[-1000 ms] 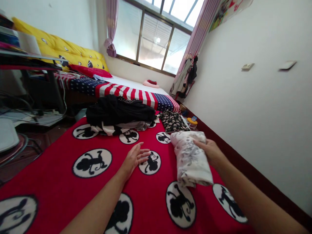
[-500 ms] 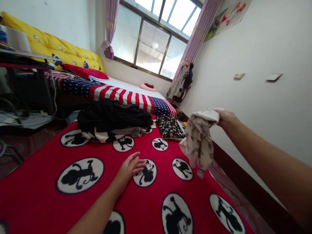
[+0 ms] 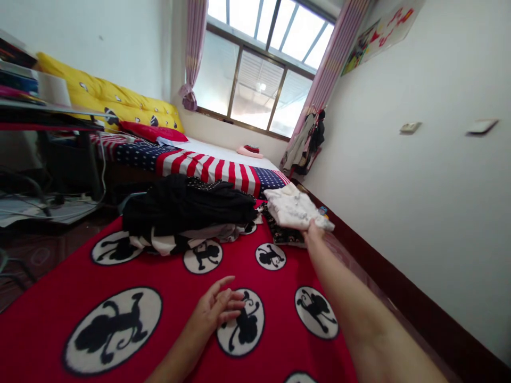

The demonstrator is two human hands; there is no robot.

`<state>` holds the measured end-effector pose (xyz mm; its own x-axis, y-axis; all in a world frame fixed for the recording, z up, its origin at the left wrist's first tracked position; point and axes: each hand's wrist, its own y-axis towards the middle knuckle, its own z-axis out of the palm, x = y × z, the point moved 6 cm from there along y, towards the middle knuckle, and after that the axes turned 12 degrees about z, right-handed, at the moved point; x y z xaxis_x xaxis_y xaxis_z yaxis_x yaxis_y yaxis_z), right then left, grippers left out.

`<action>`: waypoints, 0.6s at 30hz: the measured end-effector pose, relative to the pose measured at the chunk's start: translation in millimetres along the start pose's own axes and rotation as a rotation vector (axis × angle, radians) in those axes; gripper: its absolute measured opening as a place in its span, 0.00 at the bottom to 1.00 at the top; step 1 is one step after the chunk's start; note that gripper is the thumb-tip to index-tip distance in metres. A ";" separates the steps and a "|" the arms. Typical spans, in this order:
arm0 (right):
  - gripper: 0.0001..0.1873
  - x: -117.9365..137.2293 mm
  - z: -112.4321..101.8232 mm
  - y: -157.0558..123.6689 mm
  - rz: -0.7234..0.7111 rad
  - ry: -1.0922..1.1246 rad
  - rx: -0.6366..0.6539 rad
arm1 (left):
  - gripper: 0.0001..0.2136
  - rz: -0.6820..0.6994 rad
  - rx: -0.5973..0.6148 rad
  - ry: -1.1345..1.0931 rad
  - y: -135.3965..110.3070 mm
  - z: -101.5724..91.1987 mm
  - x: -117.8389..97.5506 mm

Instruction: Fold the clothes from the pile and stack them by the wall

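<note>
A white garment [image 3: 293, 205], folded into a bundle, lies over a black flower-patterned garment [image 3: 285, 234] near the far right corner of the red blanket. My right hand [image 3: 316, 233] grips the near edge of the white garment; its fingertips are hidden in the cloth. Lower and to the left, my left hand [image 3: 221, 304] is held above the red blanket [image 3: 167, 276], fingers apart, with nothing in it. The blanket bears white ovals with black monkey figures. Beyond my left hand is a heap of dark clothes [image 3: 183, 207], with white and grey cloth underneath.
A bed [image 3: 215, 151] with a stars-and-stripes cover stands behind, holding a yellow cushion [image 3: 115, 98] and red pillow [image 3: 154, 132]. At left is a cluttered desk [image 3: 48, 119] with cables. Clothes [image 3: 307, 138] hang by the window [image 3: 255, 90]. A white wall [image 3: 431, 191] runs along the right.
My right hand has carried the white garment forward and left, from hanging in the air onto the black flower-patterned one. My left hand stays open over the blanket. The view has shifted slightly.
</note>
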<state>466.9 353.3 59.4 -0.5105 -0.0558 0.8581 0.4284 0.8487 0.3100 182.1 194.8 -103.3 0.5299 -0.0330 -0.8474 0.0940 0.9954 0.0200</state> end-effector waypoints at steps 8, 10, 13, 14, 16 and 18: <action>0.28 -94.0 50.3 -118.3 0.207 0.205 -0.020 | 0.32 -0.001 0.047 0.085 -2.9 2.8 -5.4; 0.23 -87.0 61.1 -135.1 0.204 0.206 0.057 | 0.31 -0.002 0.071 0.112 -3.1 3.8 -6.8; 0.16 -70.9 78.3 -157.5 0.179 0.194 0.155 | 0.30 0.014 0.102 0.139 -3.6 5.0 -10.1; 0.15 -65.9 83.3 -164.8 0.173 0.195 0.178 | 0.29 0.020 0.113 0.145 -4.1 5.4 -11.3; 0.16 -57.1 91.4 -179.3 0.157 0.191 0.221 | 0.26 0.041 0.126 0.157 -6.0 6.1 -13.6; 0.17 -49.0 96.4 -192.2 0.118 0.156 0.257 | 0.24 0.080 0.129 0.184 -9.1 7.1 -15.0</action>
<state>337.7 243.5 -81.7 -0.3396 -0.0120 0.9405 0.2651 0.9582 0.1079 179.3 185.7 -87.0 0.3788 0.0744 -0.9225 0.1705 0.9741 0.1485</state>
